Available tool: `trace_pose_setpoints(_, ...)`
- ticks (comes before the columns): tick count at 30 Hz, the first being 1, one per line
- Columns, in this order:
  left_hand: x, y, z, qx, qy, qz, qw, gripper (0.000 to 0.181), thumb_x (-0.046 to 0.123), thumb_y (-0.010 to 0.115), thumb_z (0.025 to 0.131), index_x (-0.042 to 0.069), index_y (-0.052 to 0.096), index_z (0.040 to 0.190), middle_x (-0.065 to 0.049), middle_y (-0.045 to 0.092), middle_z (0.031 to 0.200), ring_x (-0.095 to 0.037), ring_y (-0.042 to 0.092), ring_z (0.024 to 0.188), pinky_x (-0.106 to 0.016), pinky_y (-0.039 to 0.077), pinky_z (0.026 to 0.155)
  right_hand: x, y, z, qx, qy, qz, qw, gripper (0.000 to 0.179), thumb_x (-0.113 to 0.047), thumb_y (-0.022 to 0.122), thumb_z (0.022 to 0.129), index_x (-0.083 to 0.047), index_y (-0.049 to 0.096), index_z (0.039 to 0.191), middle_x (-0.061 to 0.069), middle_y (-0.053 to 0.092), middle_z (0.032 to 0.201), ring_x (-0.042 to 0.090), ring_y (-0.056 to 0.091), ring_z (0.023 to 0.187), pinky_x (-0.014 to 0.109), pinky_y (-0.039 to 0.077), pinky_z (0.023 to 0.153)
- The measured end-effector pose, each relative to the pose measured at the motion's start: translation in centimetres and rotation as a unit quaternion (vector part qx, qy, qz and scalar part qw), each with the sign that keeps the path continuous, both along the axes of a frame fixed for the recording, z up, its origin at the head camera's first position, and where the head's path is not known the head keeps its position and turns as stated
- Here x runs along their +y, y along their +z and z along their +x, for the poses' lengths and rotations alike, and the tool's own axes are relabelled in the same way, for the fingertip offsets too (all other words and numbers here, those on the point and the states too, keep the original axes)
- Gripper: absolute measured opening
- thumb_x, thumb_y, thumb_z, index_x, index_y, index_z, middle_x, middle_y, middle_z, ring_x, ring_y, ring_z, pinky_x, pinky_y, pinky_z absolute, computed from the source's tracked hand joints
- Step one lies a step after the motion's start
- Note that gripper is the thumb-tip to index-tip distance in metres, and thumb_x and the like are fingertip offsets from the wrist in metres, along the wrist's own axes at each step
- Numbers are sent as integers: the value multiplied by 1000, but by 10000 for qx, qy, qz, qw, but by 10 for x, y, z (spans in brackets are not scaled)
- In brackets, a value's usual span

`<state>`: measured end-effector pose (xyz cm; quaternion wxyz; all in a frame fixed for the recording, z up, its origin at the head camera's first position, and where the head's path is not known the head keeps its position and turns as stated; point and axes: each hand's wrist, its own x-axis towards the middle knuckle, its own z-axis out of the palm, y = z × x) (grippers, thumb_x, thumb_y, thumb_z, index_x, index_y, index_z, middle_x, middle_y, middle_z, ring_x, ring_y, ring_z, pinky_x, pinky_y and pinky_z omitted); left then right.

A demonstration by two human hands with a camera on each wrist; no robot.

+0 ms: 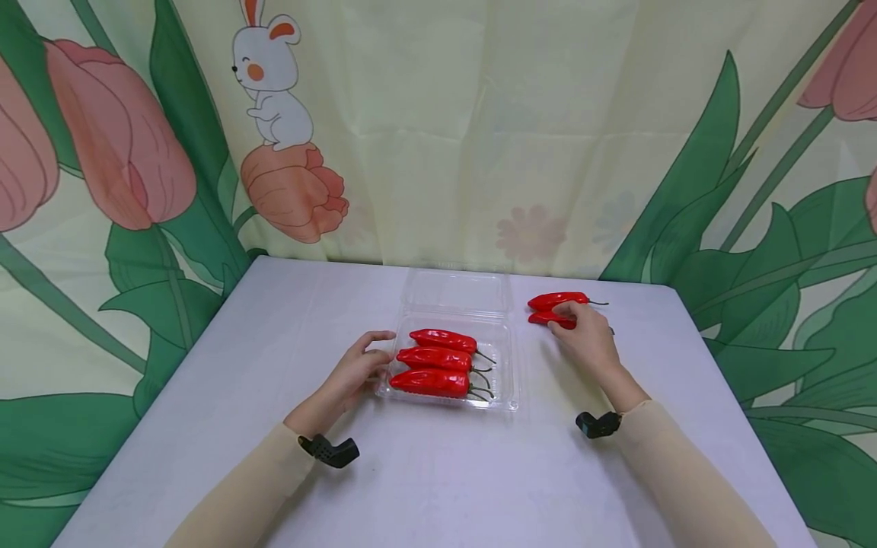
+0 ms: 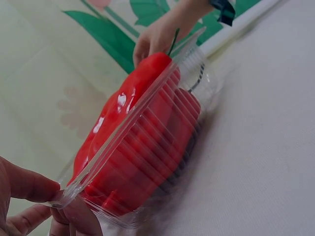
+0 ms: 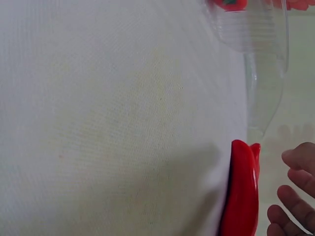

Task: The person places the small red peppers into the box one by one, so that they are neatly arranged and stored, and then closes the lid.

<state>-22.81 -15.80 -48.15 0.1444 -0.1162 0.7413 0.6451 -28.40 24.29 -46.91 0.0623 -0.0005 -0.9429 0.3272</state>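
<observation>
A clear plastic clamshell box [image 1: 505, 380] lies on the table with its lid [image 1: 457, 292] folded back. Inside it, three shiny red chili peppers [image 1: 441, 383] lie side by side, green stems pointing right. My left hand [image 1: 351, 373] pinches the box's left rim between thumb and fingers [image 2: 34, 184]. To the right of the box, two more red chili peppers [image 1: 556, 299] lie on the table. Over the nearer one hovers my right hand [image 1: 585, 331], partly covering it in the head view. In the right wrist view, its fingers [image 3: 295, 201] are spread slightly apart and hold nothing, beside the pepper [image 3: 241, 191].
The table [image 1: 438, 472] has a white cover. Behind it hangs a curtain [image 1: 425, 152] printed with tulips and a rabbit, close along the table's back edge. A black wrist camera [image 1: 329, 450] sits on the left wrist and another [image 1: 598, 425] on the right.
</observation>
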Motion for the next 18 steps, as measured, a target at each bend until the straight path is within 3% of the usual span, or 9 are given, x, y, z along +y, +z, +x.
trace_pose_setpoints(10, -2, -1, -1, 0, -82, 45, 10000, 52, 19, 63, 96, 19, 50, 146, -12, 64, 104, -17, 54, 67, -24, 48, 61, 12, 0, -8, 53, -129, 267, 9995, 47, -20, 71, 96, 0, 59, 137, 24, 55, 135, 43, 53, 123, 57, 54, 99)
trace_pose_setpoints(18, -3, 0, 0, 71, -125, 23, 9999, 52, 20, 63, 97, 18, 49, 146, -14, 64, 107, -17, 54, 67, -25, 47, 61, 23, 0, -15, -171, -61, 330, 9993, 48, -17, 71, 94, 1, 57, 136, 25, 55, 134, 44, 51, 123, 58, 54, 98)
